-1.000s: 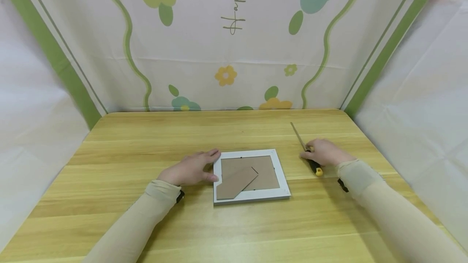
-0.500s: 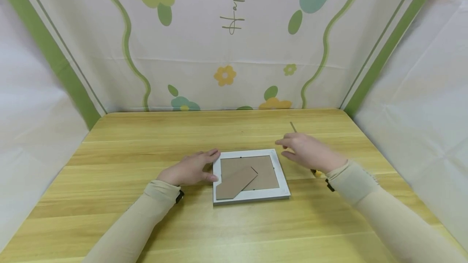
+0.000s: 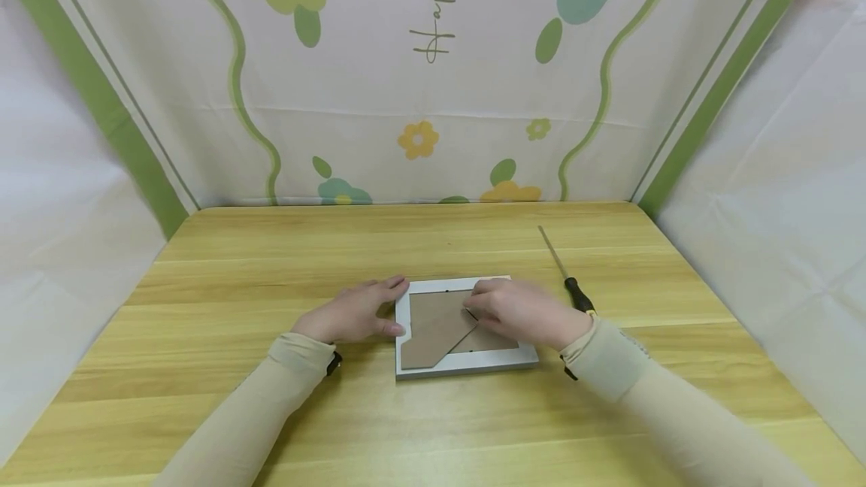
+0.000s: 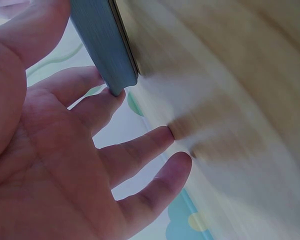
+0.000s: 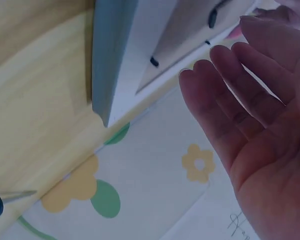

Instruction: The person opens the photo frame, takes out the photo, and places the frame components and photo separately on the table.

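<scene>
A white picture frame (image 3: pixel 467 363) lies face down on the wooden table, its brown backing board (image 3: pixel 433 303) showing. An angled easel leg (image 3: pixel 429 348) lies flat across the board. My left hand (image 3: pixel 352 312) rests at the frame's left edge, thumb and fingertips spread against its side and far corner. Over the right part of the backing is my right hand (image 3: pixel 517 310), fingers lightly bent near the leg's hinged end. In the right wrist view nothing sits in that hand, and small black tabs (image 5: pixel 154 61) show along the backing's edge.
A screwdriver (image 3: pixel 578 295) with a black and yellow handle lies right of the frame, its shaft pointing to the back of the table (image 3: pixel 304 246). A flowered cloth (image 3: pixel 379 89) hangs behind, with white cloth at both sides.
My right hand has let go of the screwdriver, leaving it on the table, and has moved left over the frame's backing. My left hand and the frame stay in place.
</scene>
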A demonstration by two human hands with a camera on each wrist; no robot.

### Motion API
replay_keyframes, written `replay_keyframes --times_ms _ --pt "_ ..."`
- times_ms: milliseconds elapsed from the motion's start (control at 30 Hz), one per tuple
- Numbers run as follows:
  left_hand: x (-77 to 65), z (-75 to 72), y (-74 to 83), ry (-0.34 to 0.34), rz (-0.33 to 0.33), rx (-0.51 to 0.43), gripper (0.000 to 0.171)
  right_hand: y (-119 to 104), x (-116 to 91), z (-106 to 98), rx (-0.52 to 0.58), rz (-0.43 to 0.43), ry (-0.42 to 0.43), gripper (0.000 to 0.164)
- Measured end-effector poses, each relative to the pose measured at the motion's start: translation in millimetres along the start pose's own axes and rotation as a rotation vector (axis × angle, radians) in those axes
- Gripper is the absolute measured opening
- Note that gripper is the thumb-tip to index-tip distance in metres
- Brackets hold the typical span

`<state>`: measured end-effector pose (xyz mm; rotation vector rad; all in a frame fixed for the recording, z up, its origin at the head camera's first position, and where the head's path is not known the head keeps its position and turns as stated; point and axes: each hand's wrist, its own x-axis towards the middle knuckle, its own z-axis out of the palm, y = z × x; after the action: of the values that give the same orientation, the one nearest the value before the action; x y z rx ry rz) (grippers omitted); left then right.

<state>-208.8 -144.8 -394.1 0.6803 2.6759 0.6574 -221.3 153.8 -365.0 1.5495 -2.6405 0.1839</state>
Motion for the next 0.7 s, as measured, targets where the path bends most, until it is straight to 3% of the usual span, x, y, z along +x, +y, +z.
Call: replay_keyframes --times_ms 367,567,700 --pt "0.6 -1.2 -0.1 0.007 0.020 0.006 0.084 -7.1 8.0 10.6 0.000 -0.078 -0.091 0.035" --pt "1.6 -0.4 -1.3 0.006 0.016 0.005 0.084 -8.6 9.7 14.4 -0.083 -0.147 -0.059 0.031" --pt "1.0 -0.3 -1.5 0.005 0.018 0.002 0.084 -10.9 12.5 14.1 -0.165 -0.177 -0.081 0.032"
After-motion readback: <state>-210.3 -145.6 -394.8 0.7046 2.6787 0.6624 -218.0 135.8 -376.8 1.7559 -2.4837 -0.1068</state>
